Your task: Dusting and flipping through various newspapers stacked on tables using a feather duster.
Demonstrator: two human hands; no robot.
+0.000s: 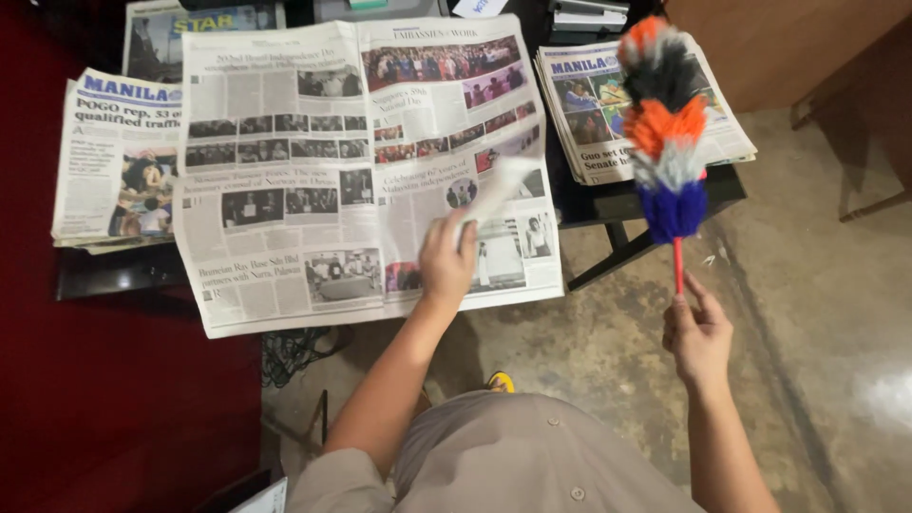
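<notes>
Big open newspaper (366, 171) sprawls over the dark table (646, 204), thin and floppy, best handled by its edges. Left hand (446, 258) presses a blurred white cloth (499, 190) onto it; right hand (698, 337) pinches the light feather duster (668, 123) by its slim red handle, upright.

Left of our fingers we see a folded newspaper stack (119, 161); right of them another stack (598, 104) on the dark tabletop (646, 204), concrete floor (788, 313) beneath

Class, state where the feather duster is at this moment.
In the head view the feather duster stands upright at right, held by the right hand, its head over the right newspaper stack.
</notes>
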